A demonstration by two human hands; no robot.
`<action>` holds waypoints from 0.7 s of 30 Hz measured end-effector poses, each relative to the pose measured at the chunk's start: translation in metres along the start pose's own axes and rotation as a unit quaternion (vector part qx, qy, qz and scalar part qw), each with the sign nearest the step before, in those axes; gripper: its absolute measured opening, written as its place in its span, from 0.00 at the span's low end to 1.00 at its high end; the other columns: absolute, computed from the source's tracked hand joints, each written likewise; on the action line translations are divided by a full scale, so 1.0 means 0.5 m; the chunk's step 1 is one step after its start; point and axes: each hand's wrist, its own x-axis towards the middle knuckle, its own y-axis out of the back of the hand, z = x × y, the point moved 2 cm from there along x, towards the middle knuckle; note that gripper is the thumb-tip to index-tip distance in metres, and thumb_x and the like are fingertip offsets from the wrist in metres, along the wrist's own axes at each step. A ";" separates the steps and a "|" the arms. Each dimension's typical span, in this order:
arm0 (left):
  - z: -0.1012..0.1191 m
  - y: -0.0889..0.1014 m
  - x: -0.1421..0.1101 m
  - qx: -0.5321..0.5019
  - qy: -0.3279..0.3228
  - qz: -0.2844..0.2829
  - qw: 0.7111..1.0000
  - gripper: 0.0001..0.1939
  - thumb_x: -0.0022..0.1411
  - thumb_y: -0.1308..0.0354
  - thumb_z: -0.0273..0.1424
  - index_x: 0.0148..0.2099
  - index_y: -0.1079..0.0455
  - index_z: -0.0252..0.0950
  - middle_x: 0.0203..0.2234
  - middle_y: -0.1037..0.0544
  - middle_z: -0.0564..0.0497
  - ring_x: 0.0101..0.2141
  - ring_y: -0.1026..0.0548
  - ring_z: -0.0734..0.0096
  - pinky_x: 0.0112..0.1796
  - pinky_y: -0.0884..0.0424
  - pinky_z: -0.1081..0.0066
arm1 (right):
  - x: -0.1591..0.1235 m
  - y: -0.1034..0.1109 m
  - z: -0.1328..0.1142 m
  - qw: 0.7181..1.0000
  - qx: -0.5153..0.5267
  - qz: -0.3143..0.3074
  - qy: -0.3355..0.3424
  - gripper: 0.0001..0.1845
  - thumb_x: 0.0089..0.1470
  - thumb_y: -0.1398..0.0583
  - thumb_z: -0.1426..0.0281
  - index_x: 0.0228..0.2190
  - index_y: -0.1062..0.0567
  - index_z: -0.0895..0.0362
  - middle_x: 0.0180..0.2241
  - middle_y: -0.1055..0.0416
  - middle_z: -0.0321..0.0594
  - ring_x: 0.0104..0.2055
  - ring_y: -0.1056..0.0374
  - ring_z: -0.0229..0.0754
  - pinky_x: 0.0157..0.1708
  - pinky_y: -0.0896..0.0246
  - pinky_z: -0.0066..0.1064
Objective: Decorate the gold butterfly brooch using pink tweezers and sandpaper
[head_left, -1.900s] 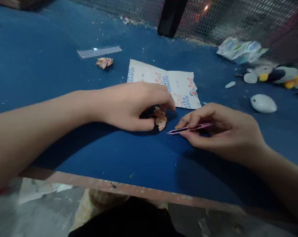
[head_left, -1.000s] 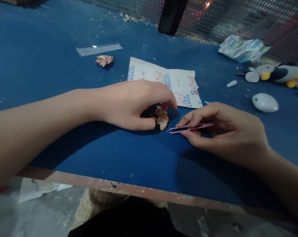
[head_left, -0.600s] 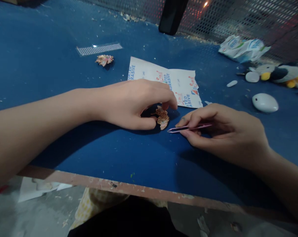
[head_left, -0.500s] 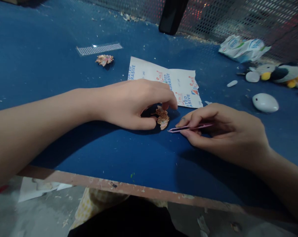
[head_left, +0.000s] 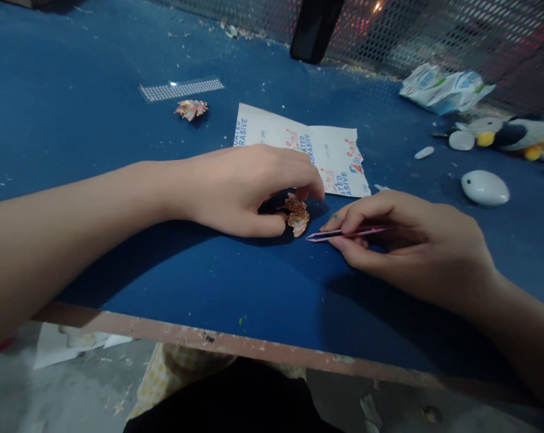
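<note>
My left hand [head_left: 253,192] rests on the blue tabletop, thumb and fingers curled around a gold, butterfly-shaped ornament [head_left: 297,216] with pale pinkish wings. The thumb meets its left side; part of the ornament is hidden under the fingers. To the right, my right hand [head_left: 411,246] pinches pink tweezers [head_left: 322,235] between thumb and fingers. Their tips point left and lie just beside the ornament's lower right, apart from it. Farther back sits a similar gold ornament [head_left: 191,109], below a clear strip of small rhinestones [head_left: 181,89].
Behind my left hand lies a torn sheet of abrasive paper [head_left: 335,156], printed side up. At right are a white egg-shaped object [head_left: 484,187], a soft toy [head_left: 519,133] and a crumpled packet [head_left: 445,89]. A black phone-like object [head_left: 315,30] leans against the mesh panel [head_left: 380,42].
Both hands have stayed almost in place, with the ornament still under my left hand. The tweezers' arms look slightly closer together than one second ago.
</note>
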 end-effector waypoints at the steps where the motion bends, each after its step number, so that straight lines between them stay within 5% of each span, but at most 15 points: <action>1: 0.000 0.000 0.000 0.001 0.001 -0.001 1.000 0.21 0.60 0.44 0.28 0.55 0.26 0.45 0.47 0.19 0.48 0.44 0.23 0.59 0.45 0.30 0.65 | 0.000 -0.002 -0.002 1.000 0.003 -0.001 -0.002 0.06 0.55 0.31 0.62 0.33 0.23 0.46 0.35 0.19 0.35 0.37 0.20 0.49 0.34 0.22 0.42; 21: 0.003 0.001 0.001 0.011 -0.001 -0.002 1.000 0.21 0.61 0.44 0.28 0.55 0.26 0.44 0.48 0.19 0.48 0.46 0.23 0.60 0.45 0.31 0.68 | -0.001 -0.001 0.003 1.000 0.006 -0.002 -0.011 0.08 0.54 0.31 0.59 0.34 0.23 0.46 0.37 0.18 0.36 0.35 0.20 0.50 0.29 0.26 0.41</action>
